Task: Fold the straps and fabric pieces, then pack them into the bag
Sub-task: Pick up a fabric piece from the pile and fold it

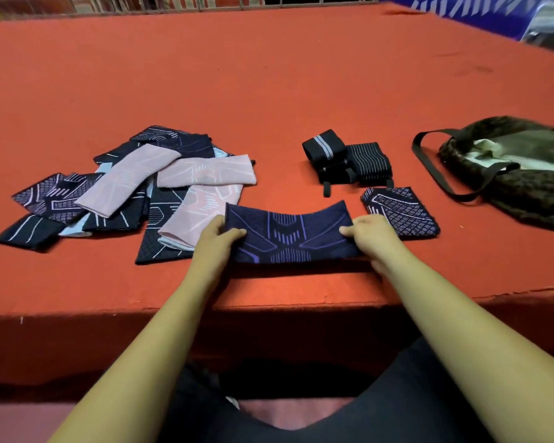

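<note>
A navy fabric piece with purple lines is stretched between my hands just above the table's near edge. My left hand pinches its left end, my right hand pinches its right end. A folded navy piece lies flat just right of my right hand. Behind it sit two folded black straps. A loose pile of navy and pink fabric pieces lies to the left. The dark patterned bag lies open at the right, its pale lining showing.
The red cloth-covered table stretches far back. The bag's black strap loops out over the table toward the folded items. The table's front edge runs just below my hands, with my dark-clothed lap beneath it.
</note>
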The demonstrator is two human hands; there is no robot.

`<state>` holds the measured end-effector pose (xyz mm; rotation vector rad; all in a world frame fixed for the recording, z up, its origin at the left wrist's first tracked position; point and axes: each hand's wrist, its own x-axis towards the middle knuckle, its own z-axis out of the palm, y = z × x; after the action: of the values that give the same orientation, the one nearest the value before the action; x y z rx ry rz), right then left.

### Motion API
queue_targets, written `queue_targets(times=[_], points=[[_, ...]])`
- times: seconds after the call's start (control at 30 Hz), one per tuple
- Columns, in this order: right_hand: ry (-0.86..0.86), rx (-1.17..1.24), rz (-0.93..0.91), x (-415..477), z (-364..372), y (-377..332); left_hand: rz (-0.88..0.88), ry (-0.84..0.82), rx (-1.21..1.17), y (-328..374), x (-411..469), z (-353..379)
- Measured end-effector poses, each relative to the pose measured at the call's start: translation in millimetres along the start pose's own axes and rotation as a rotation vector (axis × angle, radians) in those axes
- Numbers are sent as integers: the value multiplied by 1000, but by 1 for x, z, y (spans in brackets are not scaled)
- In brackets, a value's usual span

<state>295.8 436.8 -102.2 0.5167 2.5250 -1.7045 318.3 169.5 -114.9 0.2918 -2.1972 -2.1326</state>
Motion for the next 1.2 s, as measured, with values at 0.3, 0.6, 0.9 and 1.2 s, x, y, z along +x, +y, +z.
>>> queue_targets(times=[0.3,0.6,0.9,1.2], points=[[50,-31,-265,-5,9,37,75,98,164,-18,-6,2],[6,-87,-278,1,8,43,228,115,65,-14,-17,14],[-15,282,-60,0,6,30,523,-206,392,16,-21,103],[-31,132,-227,2,9,37,627,-211,546,-8,-6,87]])
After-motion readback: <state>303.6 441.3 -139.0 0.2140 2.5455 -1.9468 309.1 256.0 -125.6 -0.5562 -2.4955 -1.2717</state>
